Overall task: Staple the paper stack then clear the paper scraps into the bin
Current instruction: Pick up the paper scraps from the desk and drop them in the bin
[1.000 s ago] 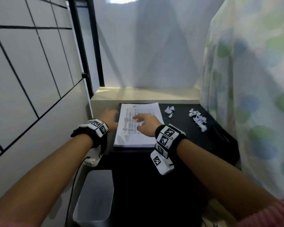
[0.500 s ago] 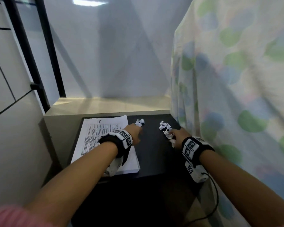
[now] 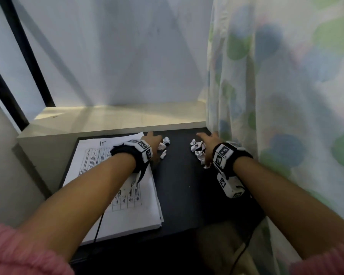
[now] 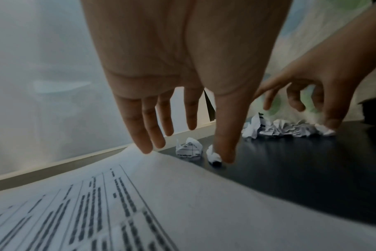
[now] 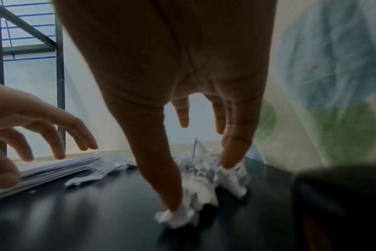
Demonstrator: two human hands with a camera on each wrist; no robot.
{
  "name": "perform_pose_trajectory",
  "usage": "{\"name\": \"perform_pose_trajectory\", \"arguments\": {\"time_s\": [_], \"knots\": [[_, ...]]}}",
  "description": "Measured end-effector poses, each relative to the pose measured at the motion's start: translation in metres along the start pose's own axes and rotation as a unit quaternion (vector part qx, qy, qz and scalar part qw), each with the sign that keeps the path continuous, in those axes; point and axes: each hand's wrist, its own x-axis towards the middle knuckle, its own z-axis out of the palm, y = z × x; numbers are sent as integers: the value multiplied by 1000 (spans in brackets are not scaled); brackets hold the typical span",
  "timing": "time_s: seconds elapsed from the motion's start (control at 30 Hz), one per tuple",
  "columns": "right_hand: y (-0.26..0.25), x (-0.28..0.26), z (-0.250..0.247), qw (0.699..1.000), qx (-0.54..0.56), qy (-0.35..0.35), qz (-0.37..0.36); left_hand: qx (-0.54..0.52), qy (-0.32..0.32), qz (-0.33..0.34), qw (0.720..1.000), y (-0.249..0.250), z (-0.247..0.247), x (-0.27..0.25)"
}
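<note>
A printed paper stack [image 3: 115,187] lies on the left of the black table [image 3: 187,195]. My left hand [image 3: 153,140] reaches past its far right corner, fingers straight. Its thumb [image 4: 224,152] touches a small crumpled scrap [image 4: 214,155], and another scrap [image 4: 189,149] lies just beyond. My right hand [image 3: 207,143] is spread over a pile of paper scraps [image 3: 198,150] near the curtain. Its thumb [image 5: 170,195] presses one scrap [image 5: 176,216] and a finger [image 5: 234,152] touches another [image 5: 232,178]. Neither hand has lifted a scrap. No bin or stapler is clearly in view.
A flowered curtain [image 3: 276,96] hangs along the table's right side, close to my right hand. A beige ledge [image 3: 117,120] runs behind the table. A dark, blurred object [image 5: 341,203] sits at the right table edge. A cable [image 3: 244,247] hangs off the front.
Both hands left the paper stack and moved right onto the scraps. The view swung right, so the grey bin below left dropped out of sight.
</note>
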Motion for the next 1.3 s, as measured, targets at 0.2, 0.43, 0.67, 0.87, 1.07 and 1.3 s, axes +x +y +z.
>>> {"name": "perform_pose_trajectory", "arguments": {"time_s": [0.2, 0.43, 0.67, 0.87, 1.07, 1.3], "knots": [[3, 26, -17, 984, -133, -112, -44, 8, -38, 28, 999, 5, 2, 38], [-10, 28, -18, 970, -121, -182, -104, 37, -87, 59, 994, 14, -3, 57], [-22, 4, 0, 967, -169, -142, -128, 4, -45, 65, 997, 22, 3, 31], [-31, -20, -5, 983, -78, -100, -135, -12, -55, 73, 996, 28, -4, -1], [-14, -39, -51, 991, 77, -53, -98, -40, -15, 59, 997, 16, -22, -20], [-20, -53, -26, 990, 57, -88, -98, -44, 3, 40, 998, 19, 2, -17]]}}
